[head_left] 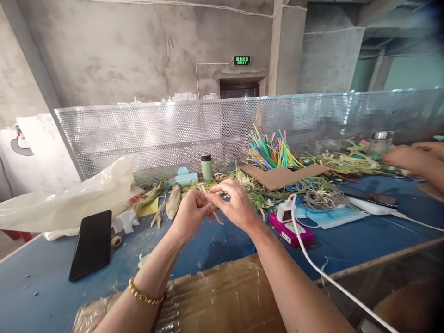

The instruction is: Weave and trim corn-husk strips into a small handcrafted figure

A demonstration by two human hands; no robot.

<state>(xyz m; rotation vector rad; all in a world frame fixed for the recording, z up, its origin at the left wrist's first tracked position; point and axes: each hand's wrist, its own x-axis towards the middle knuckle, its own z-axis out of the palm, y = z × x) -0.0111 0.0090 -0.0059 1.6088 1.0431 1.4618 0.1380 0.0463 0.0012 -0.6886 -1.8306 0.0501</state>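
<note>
While held close together just above the blue table (222, 243), pinching a thin pale strip (218, 217): with left hand (190, 212) curled tight around it, with right hand (238, 206) fingertips nipping it, other fingers loosely bent.

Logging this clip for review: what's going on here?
A person pinches a thin pale strip between left hand and right hand above a blue table. Coloured strips, cardboard, a phone and a pink charger lie around. Another person's hands show at the picture's right edge.
</note>
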